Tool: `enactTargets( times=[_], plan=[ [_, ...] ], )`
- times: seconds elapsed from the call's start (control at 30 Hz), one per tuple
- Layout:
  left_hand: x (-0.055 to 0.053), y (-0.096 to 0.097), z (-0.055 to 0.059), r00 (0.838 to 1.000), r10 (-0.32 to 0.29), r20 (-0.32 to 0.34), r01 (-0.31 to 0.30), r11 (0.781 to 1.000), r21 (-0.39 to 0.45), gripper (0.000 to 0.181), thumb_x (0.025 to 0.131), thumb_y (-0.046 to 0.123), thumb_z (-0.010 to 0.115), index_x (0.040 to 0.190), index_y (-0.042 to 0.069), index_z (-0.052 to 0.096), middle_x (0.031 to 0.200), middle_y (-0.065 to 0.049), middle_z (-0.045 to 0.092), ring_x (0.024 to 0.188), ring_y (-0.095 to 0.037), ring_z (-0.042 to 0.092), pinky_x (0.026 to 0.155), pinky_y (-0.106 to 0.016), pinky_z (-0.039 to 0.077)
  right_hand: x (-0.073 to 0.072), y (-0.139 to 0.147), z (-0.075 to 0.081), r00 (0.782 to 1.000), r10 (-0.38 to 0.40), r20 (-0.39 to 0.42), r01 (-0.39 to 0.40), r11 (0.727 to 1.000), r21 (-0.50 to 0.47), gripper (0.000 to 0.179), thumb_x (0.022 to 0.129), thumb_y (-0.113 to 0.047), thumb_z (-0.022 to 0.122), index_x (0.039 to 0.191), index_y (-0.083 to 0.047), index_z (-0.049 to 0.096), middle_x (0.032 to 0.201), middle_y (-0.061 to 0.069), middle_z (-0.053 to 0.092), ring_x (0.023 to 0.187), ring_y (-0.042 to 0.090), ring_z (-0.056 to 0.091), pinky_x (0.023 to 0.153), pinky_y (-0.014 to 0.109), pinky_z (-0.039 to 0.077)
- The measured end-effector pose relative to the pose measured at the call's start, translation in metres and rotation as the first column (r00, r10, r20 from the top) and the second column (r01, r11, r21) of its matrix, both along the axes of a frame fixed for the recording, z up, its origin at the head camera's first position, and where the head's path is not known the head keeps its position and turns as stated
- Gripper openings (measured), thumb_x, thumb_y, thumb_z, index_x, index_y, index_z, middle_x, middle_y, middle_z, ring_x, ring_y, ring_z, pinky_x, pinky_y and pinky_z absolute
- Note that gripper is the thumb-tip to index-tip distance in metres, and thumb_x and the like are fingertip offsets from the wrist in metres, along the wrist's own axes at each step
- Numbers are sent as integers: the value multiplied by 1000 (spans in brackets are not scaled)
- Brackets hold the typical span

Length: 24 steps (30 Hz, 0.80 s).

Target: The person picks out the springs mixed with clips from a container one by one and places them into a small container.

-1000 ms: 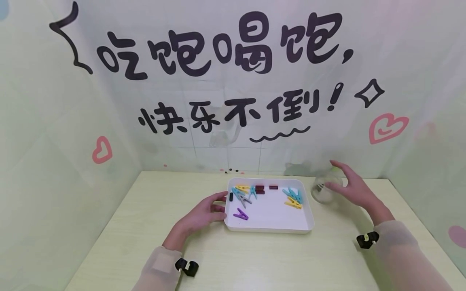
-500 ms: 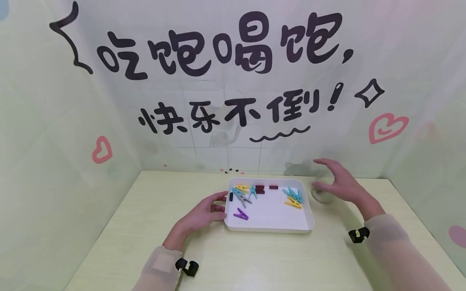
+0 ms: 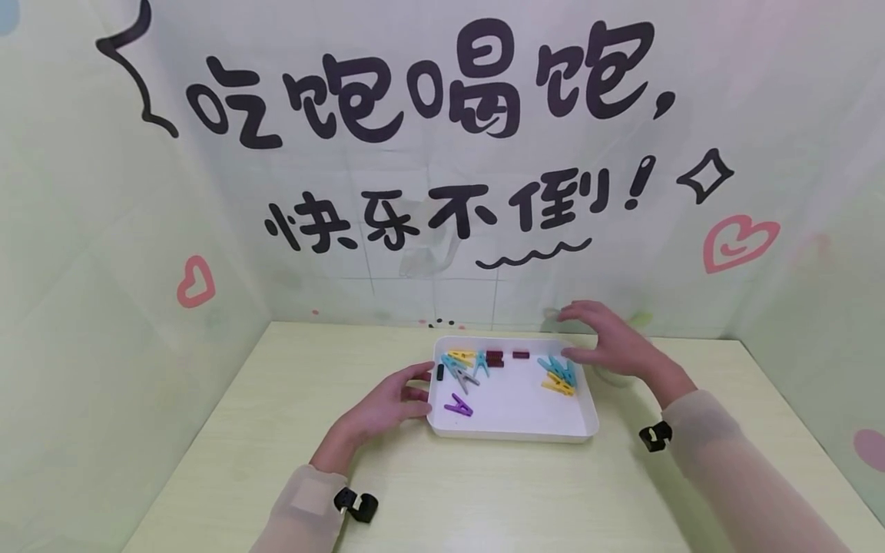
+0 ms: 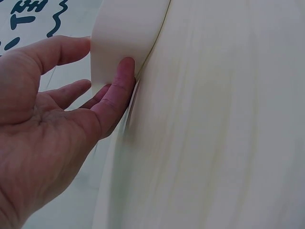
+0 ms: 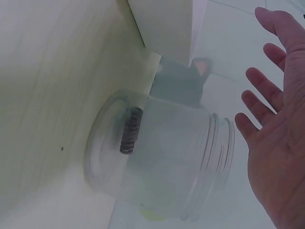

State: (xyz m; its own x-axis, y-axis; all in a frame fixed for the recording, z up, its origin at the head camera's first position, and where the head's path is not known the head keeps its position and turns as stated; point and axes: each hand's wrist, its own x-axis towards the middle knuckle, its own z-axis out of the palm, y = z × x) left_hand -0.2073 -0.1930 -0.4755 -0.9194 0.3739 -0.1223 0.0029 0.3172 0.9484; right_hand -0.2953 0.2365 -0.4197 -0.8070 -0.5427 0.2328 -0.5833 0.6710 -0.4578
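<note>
A white tray [image 3: 512, 411] holds clothespins and small ribbed pieces. My left hand [image 3: 390, 399] touches its left wall with loosely bent fingers, as the left wrist view shows. At the tray's back right corner hovers my right hand [image 3: 615, 346], fingers spread and holding nothing. Below it, blue clothespins [image 3: 558, 370] and a yellow clothespin [image 3: 557, 385] lie together. A purple clothespin [image 3: 458, 405], a grey one and others lie at the left, near dark red ribbed pieces [image 3: 494, 359]. In the right wrist view a clear jar [image 5: 167, 157] contains a dark ribbed cylinder [image 5: 131, 130].
The jar stands on the pale wooden table [image 3: 442, 491], right of the tray, mostly hidden behind my right hand in the head view. A printed white curtain [image 3: 415, 299] hangs behind the table and along both sides. A small black piece [image 3: 439, 372] lies at the tray's left wall.
My right hand has moved left, away from the jar to the tray's back right corner. The left hand stays at the tray's left wall.
</note>
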Motion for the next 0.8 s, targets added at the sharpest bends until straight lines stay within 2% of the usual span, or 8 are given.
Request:
enactTargets(
  times=[0.23, 0.57, 0.8],
  plan=[
    [0, -1, 0, 1000, 3, -1, -3, 1000, 4, 74, 98, 6, 73, 164, 8, 40, 152, -14, 51, 125, -30, 60, 103, -43, 54, -4, -21, -8, 997, 33, 65, -34, 999, 15, 51, 91, -24, 85, 137, -10, 68, 155, 17, 51, 148, 42, 36, 119, 65, 32],
    [1, -1, 3, 1000, -3, 4, 3, 1000, 0, 74, 99, 6, 72, 164, 8, 38, 153, -14, 51, 126, -30, 60, 105, -45, 53, -12, -47, -17, 995, 72, 73, -77, 995, 63, 44, 91, -26, 85, 132, -15, 71, 145, 13, 59, 140, 41, 45, 117, 64, 37],
    [1, -1, 4, 1000, -2, 8, 2, 1000, 2, 74, 98, 7, 73, 164, 8, 39, 153, -14, 51, 126, -30, 60, 106, -45, 52, -17, -52, -30, 991, 75, 112, -87, 990, 107, 41, 93, -28, 85, 130, -18, 73, 146, 14, 59, 143, 43, 41, 118, 65, 33]
  ],
)
